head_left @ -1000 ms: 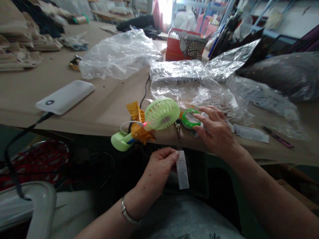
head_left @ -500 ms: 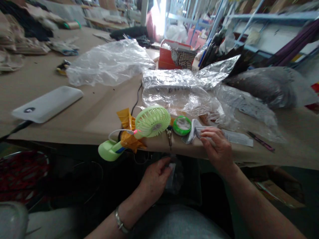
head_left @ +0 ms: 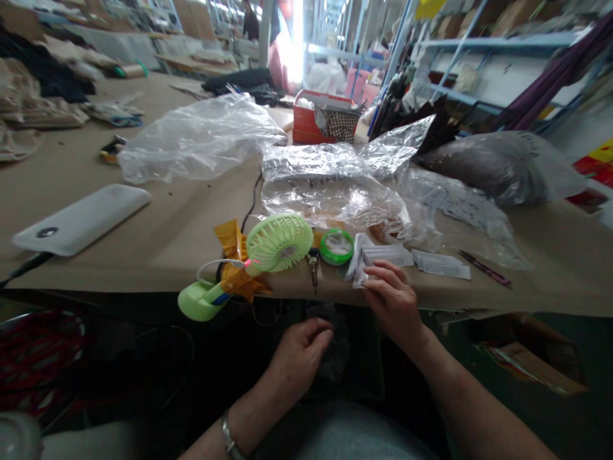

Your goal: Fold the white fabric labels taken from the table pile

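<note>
My left hand, a metal bangle on its wrist, hangs below the table edge over a dark container. Its thumb and index finger are pressed together; anything between them is hidden. A greyish, see-through bundle lies just beyond it, in shadow. At the table edge my right hand has its fingers loosely stretched and a little apart. Their tips touch or hover over white paper labels and a small crumpled white packet. More printed labels lie to the right of it.
A light-green fan is taped at the table edge. Beside it are a pointed tool and a round green container. Clear plastic bags lie behind. Purple-handled snips are at right, a white power bank at left.
The white label that was at my left fingertips no longer shows. My right hand has shifted slightly left, uncovering more of the labels. The whole view has also shifted a little.
</note>
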`<state>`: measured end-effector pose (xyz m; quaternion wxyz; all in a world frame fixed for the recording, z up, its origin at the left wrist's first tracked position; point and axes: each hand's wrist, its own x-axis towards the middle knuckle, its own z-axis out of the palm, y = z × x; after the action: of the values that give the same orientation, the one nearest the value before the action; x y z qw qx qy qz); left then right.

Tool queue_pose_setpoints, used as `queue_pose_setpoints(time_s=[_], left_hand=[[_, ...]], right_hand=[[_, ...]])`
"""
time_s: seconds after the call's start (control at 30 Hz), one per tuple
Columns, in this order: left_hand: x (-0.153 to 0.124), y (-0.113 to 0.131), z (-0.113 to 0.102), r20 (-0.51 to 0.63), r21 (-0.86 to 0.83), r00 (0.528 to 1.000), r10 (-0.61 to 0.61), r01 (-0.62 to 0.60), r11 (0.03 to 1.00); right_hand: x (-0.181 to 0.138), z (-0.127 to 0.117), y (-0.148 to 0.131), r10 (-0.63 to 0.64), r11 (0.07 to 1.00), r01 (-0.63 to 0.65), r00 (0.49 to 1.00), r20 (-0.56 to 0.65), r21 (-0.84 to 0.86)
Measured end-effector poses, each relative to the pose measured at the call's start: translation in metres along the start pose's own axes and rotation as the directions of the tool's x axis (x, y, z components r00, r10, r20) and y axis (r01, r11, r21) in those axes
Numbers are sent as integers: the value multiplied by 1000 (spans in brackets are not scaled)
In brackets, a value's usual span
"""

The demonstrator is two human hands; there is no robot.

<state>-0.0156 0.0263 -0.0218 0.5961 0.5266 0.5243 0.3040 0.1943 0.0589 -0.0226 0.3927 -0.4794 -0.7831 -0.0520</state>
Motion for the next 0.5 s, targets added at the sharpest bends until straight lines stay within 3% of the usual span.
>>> queue_pose_setpoints(time_s=[0.1,0.17,0.27,0.33,0.4,0.5], left_hand=[[1,11,5,87,-252,989,-119,138,958],[2,19,10,206,-488,963,-175,257,834],[8,28,19,330,-707,935,-130,336,623],[11,32,23,324,-752,938,-125,336,567],[13,33,26,304,-746,938,-166,343,571],[12,31,26,284,-683,924,-258,383,621]], right_hand=[[-2,-10,-12,-2,995,4,1000,-21,100],[-7,-18,-24,-36,986,35,999,9,161],[-17,-24,-43,-130,963,104,987,93,249],[-21,-26,-49,-197,947,151,970,141,284],[-21,-27,-45,-207,952,161,965,161,259],[-13,-28,-26,-56,998,50,987,148,41]])
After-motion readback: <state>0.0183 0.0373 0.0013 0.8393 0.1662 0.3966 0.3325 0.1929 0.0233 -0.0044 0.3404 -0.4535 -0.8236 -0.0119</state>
